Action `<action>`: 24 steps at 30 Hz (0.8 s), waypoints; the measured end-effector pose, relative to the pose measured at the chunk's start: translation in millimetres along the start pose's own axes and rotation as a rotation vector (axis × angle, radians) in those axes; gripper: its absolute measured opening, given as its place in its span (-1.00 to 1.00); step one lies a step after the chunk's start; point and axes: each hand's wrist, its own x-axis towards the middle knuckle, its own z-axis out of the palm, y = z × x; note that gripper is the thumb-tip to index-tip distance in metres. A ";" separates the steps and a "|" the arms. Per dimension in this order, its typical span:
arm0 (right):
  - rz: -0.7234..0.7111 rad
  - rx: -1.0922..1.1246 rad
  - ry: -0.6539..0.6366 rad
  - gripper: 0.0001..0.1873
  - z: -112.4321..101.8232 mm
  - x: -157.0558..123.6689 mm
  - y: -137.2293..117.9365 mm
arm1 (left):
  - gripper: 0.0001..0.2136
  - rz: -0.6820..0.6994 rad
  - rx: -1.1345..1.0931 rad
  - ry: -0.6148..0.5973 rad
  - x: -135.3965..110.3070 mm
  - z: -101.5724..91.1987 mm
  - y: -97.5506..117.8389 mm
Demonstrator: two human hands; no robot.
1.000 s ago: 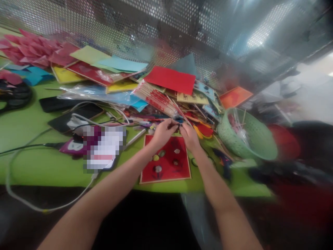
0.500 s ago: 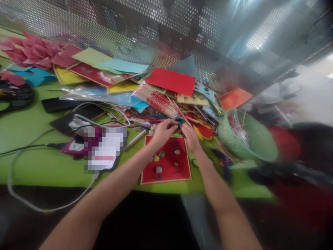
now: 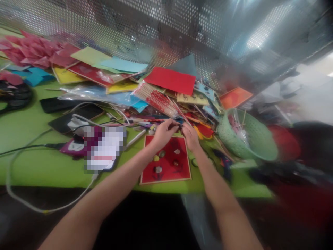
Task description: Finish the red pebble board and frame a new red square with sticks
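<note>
Over the far edge of the red card (image 3: pixel 182 172), your left hand (image 3: pixel 163 133) and right hand (image 3: pixel 191 137) meet, fingertips of both pinched narrow on a small dark piece (image 3: pixel 179 127) held between them.

A craft workshop: coloured paper sheets (image 3: pixel 170 80) crowd the green table (image 3: pixel 31 163).

No legible txt, labels, brands or nos. anywhere.

matt red card (image 3: pixel 169 161), perforated metal screen (image 3: pixel 104 21), green plastic basket (image 3: pixel 256 140)
</note>
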 end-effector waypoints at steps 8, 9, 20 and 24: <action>0.021 0.083 -0.049 -0.59 0.7 -0.5 0.3 | -0.87 -0.097 -0.164 0.033 3.9 -1.7 2.2; 0.002 0.028 -0.050 -0.60 0.1 -0.5 0.3 | -0.88 -0.085 -0.131 0.032 3.8 -2.1 1.5; -0.062 -0.173 0.009 -0.66 -1.8 -1.5 -2.6 | -0.88 -0.073 -0.082 0.012 3.5 -1.7 -2.9; 0.014 0.066 -0.025 -0.61 0.5 -2.5 -3.0 | -0.86 -0.111 -0.190 0.015 4.8 -2.6 -0.7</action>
